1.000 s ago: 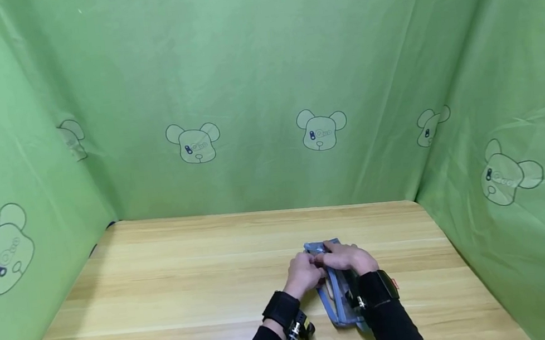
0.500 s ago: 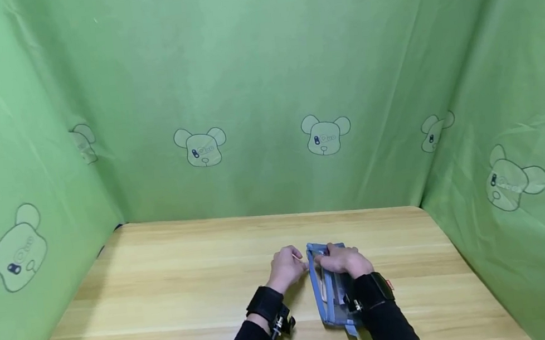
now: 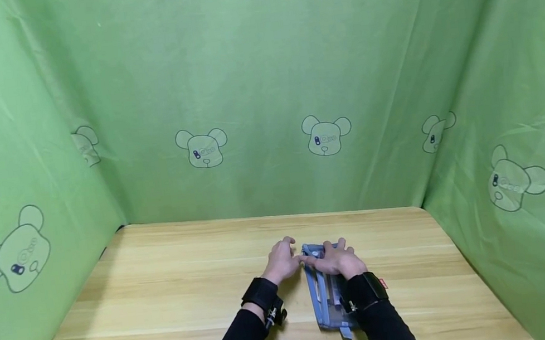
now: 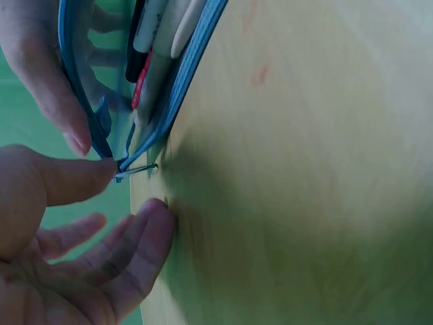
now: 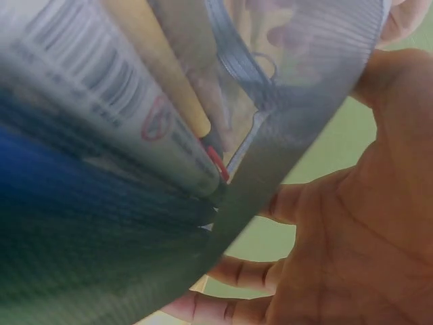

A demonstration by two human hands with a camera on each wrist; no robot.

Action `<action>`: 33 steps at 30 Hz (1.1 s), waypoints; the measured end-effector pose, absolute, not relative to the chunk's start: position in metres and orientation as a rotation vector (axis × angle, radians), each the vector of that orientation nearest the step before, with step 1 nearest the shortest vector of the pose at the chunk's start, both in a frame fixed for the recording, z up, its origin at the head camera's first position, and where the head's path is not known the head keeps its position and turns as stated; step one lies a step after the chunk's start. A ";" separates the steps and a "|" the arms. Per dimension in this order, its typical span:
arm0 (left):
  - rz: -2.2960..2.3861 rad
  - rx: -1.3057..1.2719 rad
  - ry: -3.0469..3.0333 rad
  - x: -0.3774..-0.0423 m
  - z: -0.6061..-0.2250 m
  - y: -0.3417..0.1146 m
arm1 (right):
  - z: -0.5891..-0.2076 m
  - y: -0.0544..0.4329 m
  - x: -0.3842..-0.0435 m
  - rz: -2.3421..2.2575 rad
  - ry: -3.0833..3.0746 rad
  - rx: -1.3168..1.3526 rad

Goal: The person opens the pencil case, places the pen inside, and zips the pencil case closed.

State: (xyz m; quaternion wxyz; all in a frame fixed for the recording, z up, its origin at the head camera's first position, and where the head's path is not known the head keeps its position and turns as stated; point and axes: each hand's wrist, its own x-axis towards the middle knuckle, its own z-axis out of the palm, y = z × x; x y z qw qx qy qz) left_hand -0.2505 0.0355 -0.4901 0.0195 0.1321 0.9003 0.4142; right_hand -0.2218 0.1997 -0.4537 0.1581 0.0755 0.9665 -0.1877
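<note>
A see-through pencil case (image 3: 320, 302) with blue-grey edging lies on the table, its zipped side gaping. Pens (image 4: 153, 30) show inside it in the left wrist view, and a barcode-labelled white item (image 5: 128, 101) fills part of the right wrist view. My left hand (image 3: 281, 262) is at the case's far left corner, thumb right at the zip's end beside a small zip pull (image 4: 139, 170), the other fingers apart from the thumb. My right hand (image 3: 335, 260) rests over the far end of the case with fingers spread, thumb reaching toward my left hand.
The wooden table (image 3: 175, 293) stretches out to the left and right of the case. Green cloth (image 3: 252, 82) with printed bear heads hangs behind the table and along both sides. A fabric tab (image 3: 346, 332) sticks out from the case's near end.
My left hand has moved off the case's middle to the left, then up to its far corner. My right hand's fingers have spread, and the case has shifted slightly left.
</note>
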 end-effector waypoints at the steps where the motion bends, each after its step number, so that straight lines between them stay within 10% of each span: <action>1: 1.273 0.418 2.791 -0.252 -0.490 0.035 | -0.454 0.199 -0.222 -0.540 2.765 0.212; 33: 1.296 0.320 2.906 -0.255 -0.494 0.019 | -0.456 0.182 -0.246 -0.419 2.885 -0.047</action>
